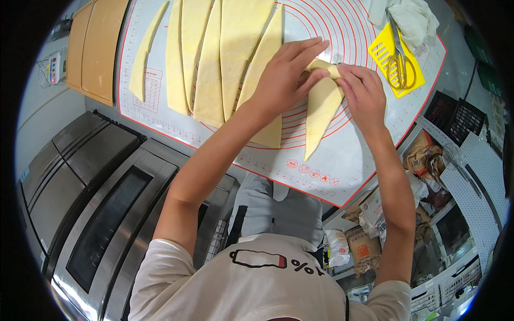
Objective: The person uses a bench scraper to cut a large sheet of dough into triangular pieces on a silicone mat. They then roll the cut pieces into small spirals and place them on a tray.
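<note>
A pale yellow dough triangle (323, 110) lies on a white silicone pastry mat (353, 160) with red markings, its narrow tip towards my body. Its far, wide end is folded into a small roll (330, 69). My left hand (295, 68) has its thumb against the left part of that roll, with the fingers stretched out above it. The thumb and fingers of my right hand (359, 86) pinch the roll's right end. Left of my hands several long dough triangles (241, 52) lie side by side, partly hidden by my left forearm. A thin curved dough strip (145, 56) lies further left.
At the mat's right are a yellow slotted scraper (415, 76), scissors (395, 60) and a white cloth (415, 22). A tan board (96, 48) stands beyond the mat's left edge. Stainless steel equipment (108, 208) is below left; shelves with bags (363, 246) are below right.
</note>
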`<state>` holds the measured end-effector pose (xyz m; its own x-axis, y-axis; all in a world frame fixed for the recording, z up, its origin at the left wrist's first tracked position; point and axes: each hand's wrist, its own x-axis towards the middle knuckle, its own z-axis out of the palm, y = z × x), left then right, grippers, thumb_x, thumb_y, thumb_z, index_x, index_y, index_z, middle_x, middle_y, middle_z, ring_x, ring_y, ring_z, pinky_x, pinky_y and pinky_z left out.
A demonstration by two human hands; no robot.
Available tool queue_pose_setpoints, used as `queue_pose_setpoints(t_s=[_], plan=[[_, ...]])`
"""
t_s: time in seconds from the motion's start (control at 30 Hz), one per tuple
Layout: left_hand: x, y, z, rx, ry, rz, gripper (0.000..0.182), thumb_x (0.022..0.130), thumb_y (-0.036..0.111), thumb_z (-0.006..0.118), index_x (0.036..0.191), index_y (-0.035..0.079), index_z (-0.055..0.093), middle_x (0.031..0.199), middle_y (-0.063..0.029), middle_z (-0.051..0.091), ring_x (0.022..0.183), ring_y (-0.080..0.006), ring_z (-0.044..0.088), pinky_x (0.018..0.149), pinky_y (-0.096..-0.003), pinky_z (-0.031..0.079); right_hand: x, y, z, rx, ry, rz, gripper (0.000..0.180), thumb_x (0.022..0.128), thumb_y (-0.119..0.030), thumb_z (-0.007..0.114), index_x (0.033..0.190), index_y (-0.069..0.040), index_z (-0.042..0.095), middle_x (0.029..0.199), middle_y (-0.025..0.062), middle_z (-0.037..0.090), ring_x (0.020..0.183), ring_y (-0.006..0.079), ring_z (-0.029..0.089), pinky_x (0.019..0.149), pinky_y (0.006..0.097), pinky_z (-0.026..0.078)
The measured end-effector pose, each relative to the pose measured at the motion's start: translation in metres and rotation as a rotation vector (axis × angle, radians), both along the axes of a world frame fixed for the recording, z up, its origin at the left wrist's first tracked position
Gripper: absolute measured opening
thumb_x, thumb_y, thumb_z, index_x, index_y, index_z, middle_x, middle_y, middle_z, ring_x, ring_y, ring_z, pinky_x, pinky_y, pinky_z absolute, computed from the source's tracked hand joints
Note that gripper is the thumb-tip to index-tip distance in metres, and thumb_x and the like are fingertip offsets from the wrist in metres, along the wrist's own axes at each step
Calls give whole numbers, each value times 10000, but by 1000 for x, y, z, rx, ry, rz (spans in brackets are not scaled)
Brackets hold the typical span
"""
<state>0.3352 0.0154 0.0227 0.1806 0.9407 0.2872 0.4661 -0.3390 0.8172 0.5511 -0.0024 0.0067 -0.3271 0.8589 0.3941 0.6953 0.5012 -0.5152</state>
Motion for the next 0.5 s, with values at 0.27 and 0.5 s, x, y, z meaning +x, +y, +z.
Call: queue_pose_setpoints(t_s=[0.27, 0.5], plan=[[-13, -12, -8, -50, 171, -187, 310, 875, 90, 802, 1180, 124, 760, 1165, -81, 736, 1065, -267, 684, 893, -391, 582, -6, -6, 8, -79, 170, -115, 277, 881, -69, 788, 1156, -46, 761, 1118, 77, 729, 1016, 285, 672, 912, 399, 540], [-9, -29, 8, -148, -18, -57, 375, 876, 81, 805, 1240, 128, 731, 1190, -89, 715, 1104, -275, 663, 875, -396, 596, -4, -28, 6, -75, 25, -19, 298, 864, -50, 802, 1157, -28, 758, 1135, 99, 724, 1030, 283, 679, 890, 380, 560]])
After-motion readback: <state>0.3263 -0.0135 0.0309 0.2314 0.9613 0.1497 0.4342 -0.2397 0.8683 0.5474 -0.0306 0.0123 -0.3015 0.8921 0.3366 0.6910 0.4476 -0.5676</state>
